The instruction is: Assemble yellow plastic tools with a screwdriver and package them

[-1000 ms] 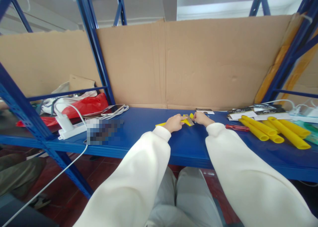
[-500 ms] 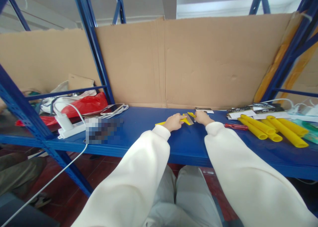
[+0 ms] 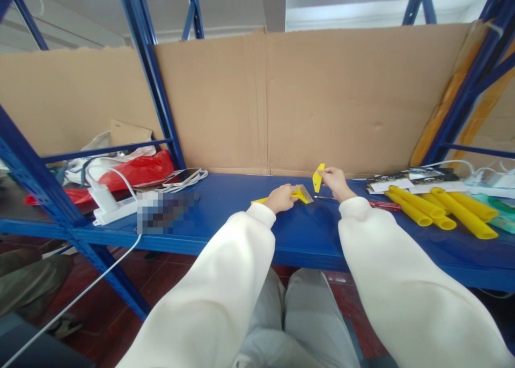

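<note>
My left hand (image 3: 280, 198) is closed around a yellow scraper (image 3: 300, 196) low over the blue shelf. Its grey metal blade (image 3: 304, 191) points right, and part of the handle sticks out to the left of the fist. In my right hand (image 3: 336, 181), a flat yellow plate (image 3: 318, 178) is pinched between thumb and fingers, tilted up and apart from the scraper. A small dark spot, perhaps a hole, shows on the plate. Beneath the right hand and wrist lies a screwdriver (image 3: 385, 205) with a red handle, its thin shaft reaching left towards the blade.
Several yellow tubes (image 3: 418, 207) lie at the right, in front of black-and-white packets (image 3: 390, 182). A white power strip (image 3: 116, 211) with cables and a red bag (image 3: 139, 170) are at the left. Cardboard (image 3: 341, 100) walls the back of the blue shelf (image 3: 225, 207).
My right hand has lifted the yellow plate up, away from the scraper, and turned it upright. The screwdriver's shaft now shows below. My left hand has stayed in place with the scraper.
</note>
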`<state>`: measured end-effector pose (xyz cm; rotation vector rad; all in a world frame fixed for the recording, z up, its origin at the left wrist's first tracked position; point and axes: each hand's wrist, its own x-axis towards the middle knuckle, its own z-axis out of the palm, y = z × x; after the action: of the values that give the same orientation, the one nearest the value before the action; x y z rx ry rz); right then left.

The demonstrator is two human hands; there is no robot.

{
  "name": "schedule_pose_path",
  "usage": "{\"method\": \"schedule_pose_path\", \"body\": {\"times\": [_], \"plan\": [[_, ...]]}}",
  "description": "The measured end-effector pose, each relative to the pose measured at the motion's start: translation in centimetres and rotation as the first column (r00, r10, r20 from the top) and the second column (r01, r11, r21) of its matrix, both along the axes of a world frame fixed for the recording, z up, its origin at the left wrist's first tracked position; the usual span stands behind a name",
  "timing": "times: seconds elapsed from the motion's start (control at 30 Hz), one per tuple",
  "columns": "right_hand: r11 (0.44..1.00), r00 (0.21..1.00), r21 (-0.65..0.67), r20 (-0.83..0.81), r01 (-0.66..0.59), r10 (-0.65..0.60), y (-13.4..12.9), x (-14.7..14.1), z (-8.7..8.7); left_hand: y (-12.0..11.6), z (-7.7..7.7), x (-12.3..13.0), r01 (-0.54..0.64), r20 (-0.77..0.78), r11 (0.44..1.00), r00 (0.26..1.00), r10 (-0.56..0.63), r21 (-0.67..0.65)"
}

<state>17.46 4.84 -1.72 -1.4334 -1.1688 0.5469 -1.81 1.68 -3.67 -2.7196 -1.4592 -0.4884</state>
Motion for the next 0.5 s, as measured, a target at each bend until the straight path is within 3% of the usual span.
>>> {"method": "schedule_pose_path", "body": {"times": [0.1,0.33,0.5], "plan": [[0.994,0.983,-0.081,-0.176,-0.069,0.054,-0.7,-0.3,0.4,0.1,-0.1,0.0,0.008,0.024,1.0,1.0,-0.008,0.002],[0.898,0.932,-0.296,-0.263,-0.326,0.252,-1.8,-1.1,0.7,0.2,-0.3,0.1,0.0,0.069,1.0,0.998,0.001,-0.013],[0.86,0.888,-0.295,-0.336,-0.416,0.314,-3.0,-1.6,1.3,0.2,-0.3,0.0,-0.001,0.099,1.0,0.995,0.004,-0.024]]}}
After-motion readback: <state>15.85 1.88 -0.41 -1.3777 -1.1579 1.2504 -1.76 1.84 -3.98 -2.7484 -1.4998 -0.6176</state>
